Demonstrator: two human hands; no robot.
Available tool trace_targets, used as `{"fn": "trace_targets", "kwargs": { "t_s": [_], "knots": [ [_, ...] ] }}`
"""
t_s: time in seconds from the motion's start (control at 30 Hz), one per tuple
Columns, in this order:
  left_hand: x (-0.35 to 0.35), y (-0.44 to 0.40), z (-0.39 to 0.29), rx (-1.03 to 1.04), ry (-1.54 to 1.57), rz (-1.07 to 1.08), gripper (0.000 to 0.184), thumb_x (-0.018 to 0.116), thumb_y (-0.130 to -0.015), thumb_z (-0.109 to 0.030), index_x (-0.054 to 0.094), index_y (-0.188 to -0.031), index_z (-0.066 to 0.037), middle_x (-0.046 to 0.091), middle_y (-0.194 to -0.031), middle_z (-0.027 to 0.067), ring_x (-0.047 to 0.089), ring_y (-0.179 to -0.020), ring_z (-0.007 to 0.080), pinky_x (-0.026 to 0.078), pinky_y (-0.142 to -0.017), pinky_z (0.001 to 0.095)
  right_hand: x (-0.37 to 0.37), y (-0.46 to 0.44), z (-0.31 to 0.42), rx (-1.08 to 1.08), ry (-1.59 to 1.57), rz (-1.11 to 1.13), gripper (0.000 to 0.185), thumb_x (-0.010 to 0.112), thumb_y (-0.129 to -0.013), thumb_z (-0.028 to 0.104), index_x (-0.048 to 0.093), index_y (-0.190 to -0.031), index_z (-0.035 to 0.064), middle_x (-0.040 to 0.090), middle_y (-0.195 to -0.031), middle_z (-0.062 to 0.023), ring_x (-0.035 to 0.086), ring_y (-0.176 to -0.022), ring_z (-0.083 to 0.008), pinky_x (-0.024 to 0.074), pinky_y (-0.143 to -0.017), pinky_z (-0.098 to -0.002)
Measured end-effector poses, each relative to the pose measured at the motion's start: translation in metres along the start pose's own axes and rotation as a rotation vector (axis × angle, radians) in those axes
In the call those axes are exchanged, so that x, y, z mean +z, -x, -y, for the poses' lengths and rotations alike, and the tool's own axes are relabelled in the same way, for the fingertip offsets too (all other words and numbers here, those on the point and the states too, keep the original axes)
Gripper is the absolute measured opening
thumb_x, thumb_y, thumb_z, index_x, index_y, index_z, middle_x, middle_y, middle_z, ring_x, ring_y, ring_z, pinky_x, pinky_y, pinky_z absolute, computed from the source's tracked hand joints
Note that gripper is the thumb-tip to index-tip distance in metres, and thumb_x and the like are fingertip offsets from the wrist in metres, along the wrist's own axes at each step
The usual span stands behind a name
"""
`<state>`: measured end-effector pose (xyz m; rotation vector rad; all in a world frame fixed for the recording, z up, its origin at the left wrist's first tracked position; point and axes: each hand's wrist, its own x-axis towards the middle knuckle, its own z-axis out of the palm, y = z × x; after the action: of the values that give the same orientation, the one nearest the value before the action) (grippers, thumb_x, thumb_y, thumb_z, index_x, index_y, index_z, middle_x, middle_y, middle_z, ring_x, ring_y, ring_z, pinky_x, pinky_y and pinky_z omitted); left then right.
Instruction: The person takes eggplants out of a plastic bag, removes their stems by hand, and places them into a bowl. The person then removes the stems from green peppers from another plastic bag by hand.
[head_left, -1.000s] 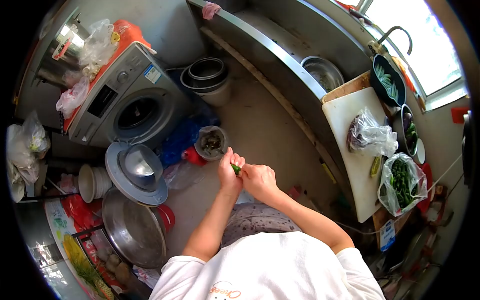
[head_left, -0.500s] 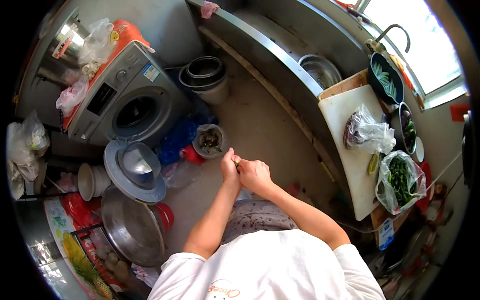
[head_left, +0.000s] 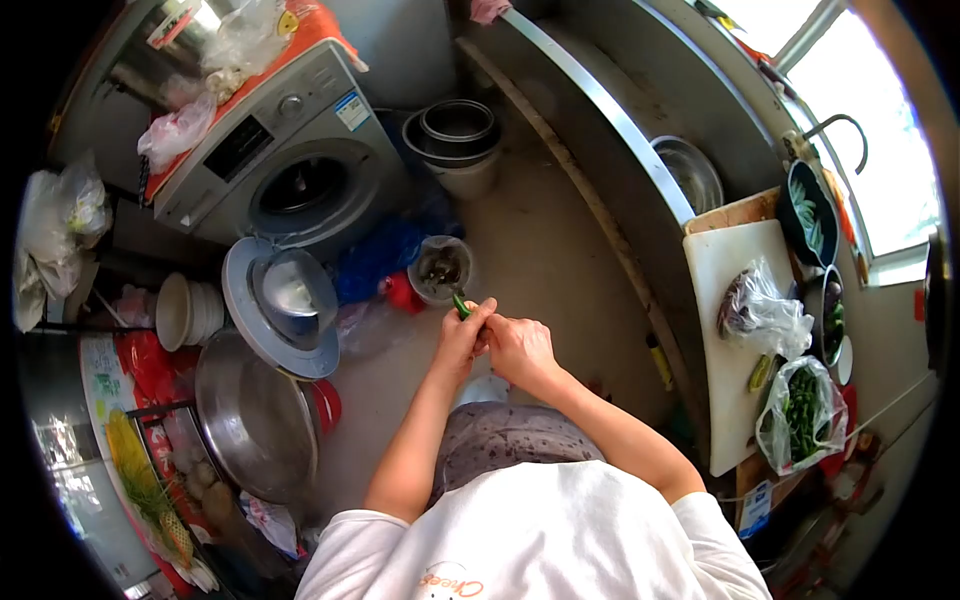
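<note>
My left hand (head_left: pixel 463 338) is closed around a slender green chili pepper (head_left: pixel 460 306), one end of which sticks out past the fingers. Close against it, my right hand (head_left: pixel 522 350) has its fingers curled and pressed together at the left fingertips. What lies between the right fingers is hidden. Just beyond my hands, a lined waste bin (head_left: pixel 465 284) with dark scraps inside stands on the floor. A clear plastic bag of green chili peppers (head_left: pixel 802 412) sits at the right, by the white cutting board (head_left: pixel 735 350).
A washing machine (head_left: pixel 285 160) with its door open stands at the left, above a big metal basin (head_left: pixel 255 415). On the cutting board lies a plastic bag with dark contents (head_left: pixel 765 310). A steel-edged counter (head_left: pixel 600 125) curves along the right; stacked buckets (head_left: pixel 455 145) stand behind.
The view has shifted, so the room's objects appear displaced. More of the chili pepper now shows above my left hand, which has turned slightly. Both hands remain together.
</note>
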<state>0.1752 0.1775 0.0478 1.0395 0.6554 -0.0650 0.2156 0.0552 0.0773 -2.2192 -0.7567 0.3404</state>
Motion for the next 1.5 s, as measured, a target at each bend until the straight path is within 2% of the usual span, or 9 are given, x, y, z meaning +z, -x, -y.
{"fn": "trace_targets", "kwargs": {
  "t_s": [0.3,0.47,0.6,0.73,1.03,1.07,1.17,1.4,1.5],
  "knots": [
    [-0.032,0.003,0.003,-0.323,0.544,0.258,0.035,0.054,-0.092,-0.036,0.048,-0.066,-0.013,0.047,-0.056,0.0011,0.035,-0.039,0.0103,0.024,-0.036,0.0228,0.014,-0.006,-0.014,0.141,-0.747,0.293,0.016,0.055,-0.091,0.009,0.064,-0.093,-0.0037,0.061,-0.062,-0.0073,0.059,-0.056,-0.0112,0.0456,-0.050,-0.0260],
    [-0.066,0.009,0.006,-0.146,0.552,-0.149,0.025,0.055,-0.090,-0.028,0.052,-0.072,-0.012,0.053,-0.062,0.0031,0.049,-0.054,0.0136,0.034,-0.043,0.0236,0.010,-0.026,-0.015,0.512,-0.542,0.453,0.023,0.052,-0.093,0.015,0.063,-0.100,-0.0046,0.057,-0.065,-0.0063,0.057,-0.057,-0.0089,0.0463,-0.054,-0.0244],
    [-0.135,-0.013,0.051,-0.057,0.692,-0.206,0.009,0.054,-0.087,-0.015,0.059,-0.087,-0.008,0.060,-0.078,0.0055,0.059,-0.077,0.0177,0.048,-0.064,0.0294,0.044,-0.060,-0.011,0.144,-0.405,0.268,0.036,0.053,-0.092,0.024,0.058,-0.111,-0.0070,0.065,-0.083,-0.0182,0.065,-0.076,-0.0245,0.0508,-0.069,-0.0336],
    [-0.125,-0.003,0.018,-0.076,0.831,-0.034,0.031,0.049,-0.095,-0.023,0.058,-0.114,-0.002,0.062,-0.108,0.0133,0.058,-0.103,0.0260,0.048,-0.092,0.0435,0.037,-0.073,-0.013,0.089,-0.166,0.172,0.044,0.056,-0.089,0.027,0.056,-0.114,-0.0092,0.063,-0.098,-0.0286,0.062,-0.094,-0.0408,0.0487,-0.081,-0.0448],
    [0.003,-0.041,0.001,-0.211,0.515,0.379,0.030,0.044,-0.091,-0.007,0.053,-0.118,0.002,0.059,-0.112,0.0234,0.058,-0.106,0.0340,0.046,-0.098,0.0511,-0.079,0.024,-0.090,0.262,-0.182,0.133,0.036,0.064,-0.082,0.014,0.061,-0.114,-0.0014,0.066,-0.104,-0.0214,0.065,-0.097,-0.0321,0.0517,-0.085,-0.0380],
    [0.029,-0.046,0.003,-0.250,0.403,0.410,0.028,0.044,-0.091,-0.006,0.051,-0.118,0.000,0.060,-0.107,0.0212,0.060,-0.096,0.0288,0.053,-0.082,0.0412,-0.097,0.040,-0.097,0.277,-0.178,0.086,0.035,0.064,-0.082,0.014,0.061,-0.114,-0.0007,0.065,-0.105,-0.0210,0.064,-0.099,-0.0320,0.0508,-0.086,-0.0381],
    [0.122,-0.048,-0.009,-0.340,0.082,0.622,0.023,0.043,-0.096,-0.013,0.050,-0.115,-0.002,0.060,-0.085,0.0123,0.058,-0.067,0.0161,0.039,-0.043,0.0210,-0.179,0.096,-0.097,0.352,-0.257,-0.094,0.029,0.062,-0.085,0.011,0.061,-0.112,-0.0007,0.068,-0.095,-0.0164,0.066,-0.087,-0.0259,0.0518,-0.078,-0.0348],
    [0.408,0.019,-0.020,-0.193,-0.308,1.075,0.027,0.051,-0.089,-0.007,0.052,-0.116,-0.003,0.059,-0.092,0.0099,0.058,-0.083,0.0188,0.049,-0.064,0.0295,-0.317,0.291,-0.131,0.531,-0.375,-0.929,0.012,0.059,-0.085,0.006,0.065,-0.092,-0.0012,0.064,-0.074,-0.0078,0.061,-0.060,-0.0101,0.0487,-0.057,-0.0247],
    [0.519,0.031,0.019,-0.164,-0.434,1.152,0.027,0.051,-0.091,-0.008,0.052,-0.117,-0.004,0.062,-0.091,0.0085,0.061,-0.085,0.0184,0.052,-0.069,0.0302,-0.337,0.368,-0.176,0.737,-0.118,-1.174,0.016,0.058,-0.083,0.005,0.066,-0.094,-0.0024,0.067,-0.083,-0.0151,0.066,-0.073,-0.0256,0.0512,-0.067,-0.0322]
  ]
}}
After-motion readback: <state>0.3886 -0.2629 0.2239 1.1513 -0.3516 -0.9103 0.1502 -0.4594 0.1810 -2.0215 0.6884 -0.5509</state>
